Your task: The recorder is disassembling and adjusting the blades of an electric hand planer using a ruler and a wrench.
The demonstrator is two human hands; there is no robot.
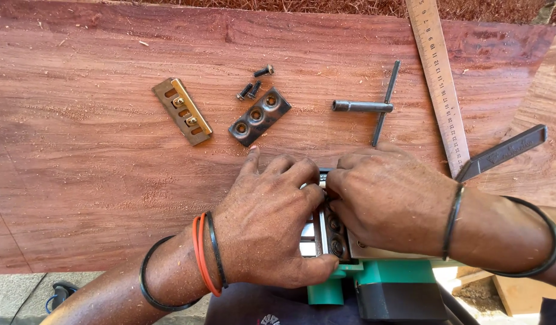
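Both hands press together on the green-bodied electric planer's metal cutter drum (pixel 326 232): the left hand (pixel 272 222) curls around its side, the right hand (pixel 389 201) pinches it from above. At 12 o'clock lies a dark three-hole clamp plate (pixel 260 116), with black bolts (pixel 249 90) beyond; at 11, a brass blade holder (pixel 183 110); at 1, a steel T-handled socket wrench (pixel 371 106) and a steel ruler (pixel 439 78), all on the reddish wooden plank (pixel 109 162).

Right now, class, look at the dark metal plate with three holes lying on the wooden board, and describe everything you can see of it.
The dark metal plate is a small, flat rectangle, blackish and slightly worn, with three round countersunk holes in a row along its length. All three holes are empty. It lies flat on the reddish wooden board, turned diagonally, its upper end toward the right. Three loose dark bolts lie just above it, apart from it. The left hand has a fingertip close to its lower end; whether they touch cannot be told.
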